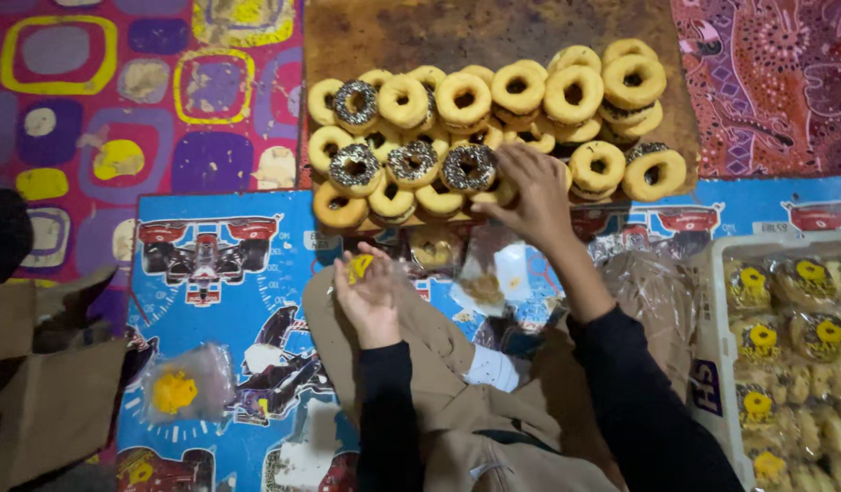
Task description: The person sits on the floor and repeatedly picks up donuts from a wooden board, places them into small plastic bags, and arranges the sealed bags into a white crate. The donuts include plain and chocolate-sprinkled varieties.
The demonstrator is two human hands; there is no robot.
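Observation:
Many ring doughnuts [516, 91], plain and chocolate-sprinkled, are piled on a brown board [384, 36] ahead of me. My right hand [528, 189] reaches onto the front row, fingers closing around a sprinkled doughnut [469, 168] at the pile's edge. My left hand [370, 290] is held over my lap, pinching a clear plastic bag with a yellow label [358, 265]. Another clear bag [487, 271] lies between my hands on the mat.
A white crate [712, 301] at right holds several bagged doughnuts with yellow labels. A loose bag with a yellow label [176, 390] lies on the blue racing-car mat [220, 273] at left. Brown fabric [47, 401] sits at far left.

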